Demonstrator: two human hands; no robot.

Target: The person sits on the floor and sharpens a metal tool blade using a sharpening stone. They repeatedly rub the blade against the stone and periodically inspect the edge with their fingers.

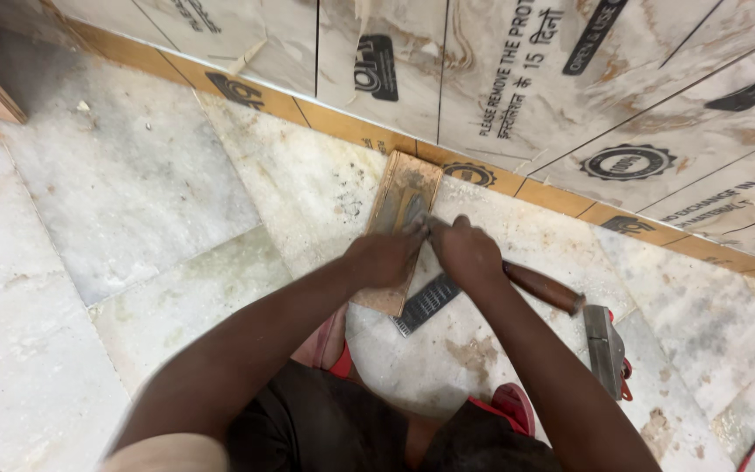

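Head view: our left hand (384,258) presses a wooden block (399,229) flat on the marble floor (133,175); our right hand (467,252) grips a wooden-handled chisel (542,287), its tip on the block's partly scraped top.

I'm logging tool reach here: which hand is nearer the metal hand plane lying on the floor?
Right. The right hand is nearer the metal hand plane; the left hand rests farther away on the wooden board.
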